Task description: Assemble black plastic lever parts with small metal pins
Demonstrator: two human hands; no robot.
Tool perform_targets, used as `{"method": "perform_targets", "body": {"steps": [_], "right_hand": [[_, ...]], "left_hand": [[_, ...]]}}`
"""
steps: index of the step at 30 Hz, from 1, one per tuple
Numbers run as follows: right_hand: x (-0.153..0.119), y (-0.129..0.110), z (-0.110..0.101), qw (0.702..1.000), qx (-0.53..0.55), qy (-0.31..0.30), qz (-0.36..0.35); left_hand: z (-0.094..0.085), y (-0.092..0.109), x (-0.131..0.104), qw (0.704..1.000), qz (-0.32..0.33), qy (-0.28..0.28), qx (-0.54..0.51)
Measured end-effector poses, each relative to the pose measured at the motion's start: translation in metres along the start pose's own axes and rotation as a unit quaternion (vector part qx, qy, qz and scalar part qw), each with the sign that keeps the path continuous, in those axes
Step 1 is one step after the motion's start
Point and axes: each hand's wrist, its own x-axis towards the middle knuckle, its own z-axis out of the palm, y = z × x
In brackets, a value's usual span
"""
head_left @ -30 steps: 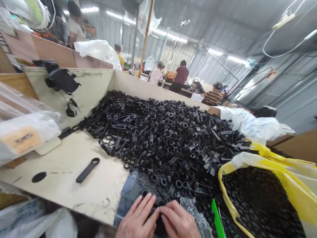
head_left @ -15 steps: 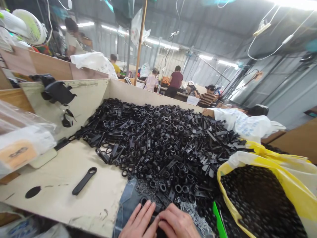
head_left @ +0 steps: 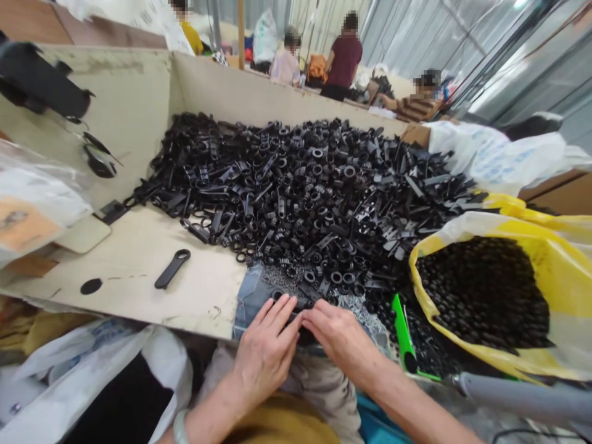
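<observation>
My left hand (head_left: 271,336) lies over a long black plastic part (head_left: 279,296) at the table's front edge, its fingers wrapped down over it. The part's ring-shaped end peeks out beyond the fingertips; the rest is under the hands. Close beside it, my right hand (head_left: 340,333) has its fingers pinched together, touching the left fingers near the part. What the right fingertips hold is hidden. Both hands are on a piece of denim (head_left: 247,305) with small metal pieces (head_left: 282,277) and silver screws (head_left: 363,311) around them. A finished-looking black handle with a ring end (head_left: 172,269) lies apart on the left.
A large heap of black plastic parts (head_left: 296,191) fills the walled table. At right stand a yellow-and-white sack (head_left: 550,271) of small black pieces and a bright green tool (head_left: 403,333). A grey cylinder (head_left: 518,394) juts in at lower right. Several people work behind the far wall (head_left: 277,98).
The view has tipped downward, so the forearms and lap now show. Both hands stay together on the black part, with little visible change in their grip.
</observation>
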Motion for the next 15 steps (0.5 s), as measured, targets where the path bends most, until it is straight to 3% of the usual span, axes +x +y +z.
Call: {"method": "perform_targets", "body": {"steps": [4, 11, 15], "right_hand": [[-0.002, -0.002, 0.0, 1.0, -0.006, 0.003, 0.017], [-0.011, -0.005, 0.006, 0.992, 0.049, 0.112, 0.011], [-0.021, -0.003, -0.002, 0.982, 0.081, 0.17, 0.0]], "left_hand": [[-0.001, 0.001, 0.0, 1.0, -0.006, -0.02, -0.011], [-0.001, 0.001, -0.001, 1.0, -0.001, -0.027, -0.004], [-0.001, 0.001, -0.001, 1.0, -0.004, -0.028, -0.014]]}}
